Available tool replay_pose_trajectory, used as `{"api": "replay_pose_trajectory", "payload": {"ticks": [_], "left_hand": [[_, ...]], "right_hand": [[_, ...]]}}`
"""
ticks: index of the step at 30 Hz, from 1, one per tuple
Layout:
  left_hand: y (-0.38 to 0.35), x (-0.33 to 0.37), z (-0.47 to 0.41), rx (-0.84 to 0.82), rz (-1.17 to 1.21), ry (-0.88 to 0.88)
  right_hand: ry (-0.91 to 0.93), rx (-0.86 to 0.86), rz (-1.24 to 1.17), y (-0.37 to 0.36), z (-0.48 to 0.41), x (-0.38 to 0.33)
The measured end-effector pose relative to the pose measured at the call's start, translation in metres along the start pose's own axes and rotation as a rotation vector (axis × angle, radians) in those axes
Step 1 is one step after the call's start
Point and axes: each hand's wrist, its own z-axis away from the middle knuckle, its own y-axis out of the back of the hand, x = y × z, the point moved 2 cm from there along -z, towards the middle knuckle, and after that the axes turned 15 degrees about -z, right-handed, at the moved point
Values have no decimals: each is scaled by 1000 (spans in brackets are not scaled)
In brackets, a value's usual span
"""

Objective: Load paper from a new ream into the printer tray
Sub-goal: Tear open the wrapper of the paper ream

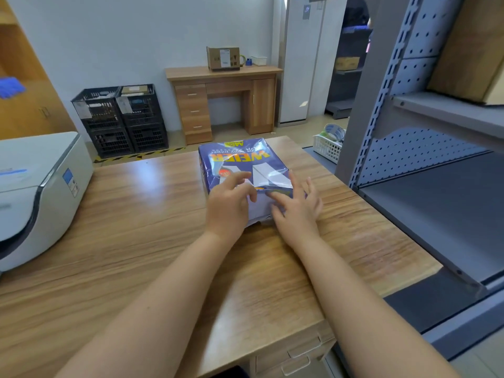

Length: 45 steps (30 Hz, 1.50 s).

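Note:
A ream of paper (240, 162) in a glossy blue wrapper with yellow lettering lies flat on the wooden desk (136, 227), a little right of centre. My left hand (227, 205) rests on its near end, fingers spread over the folded wrapper flap. Against the near right corner, my right hand (296, 207) has its fingertips pressed on the same flap. Neither hand has lifted the ream. The white printer (35, 192) stands at the desk's left edge; its tray is not visible.
A grey metal shelving unit (425, 165) stands close on the right, with a white basket (328, 145) beside it. Black crates (120, 121) and a small wooden desk (223, 99) with a cardboard box (223, 58) line the far wall.

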Motion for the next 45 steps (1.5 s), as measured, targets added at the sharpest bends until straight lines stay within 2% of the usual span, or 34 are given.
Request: {"api": "replay_pose_trajectory", "payload": {"ticks": [4, 8, 11, 16, 22, 27, 45], "left_hand": [[-14, -2, 18, 26, -46, 131], [-17, -11, 19, -154, -129, 179], [-17, -14, 18, -227, -180, 188], [-18, -16, 11, -241, -172, 242], [-16, -15, 5, -282, -124, 344], [-13, -14, 3, -333, -109, 331], [-16, -16, 0, -299, -88, 328]], "right_hand": [[63, -74, 73, 3, -23, 0], [114, 47, 81, -5, -19, 7], [67, 24, 20, -12, -20, 12], [30, 7, -60, -13, -26, 19], [-165, -43, -247, -13, -33, 16], [-200, -60, -270, -12, -34, 14], [-249, -66, -361, -7, -34, 11]]}}
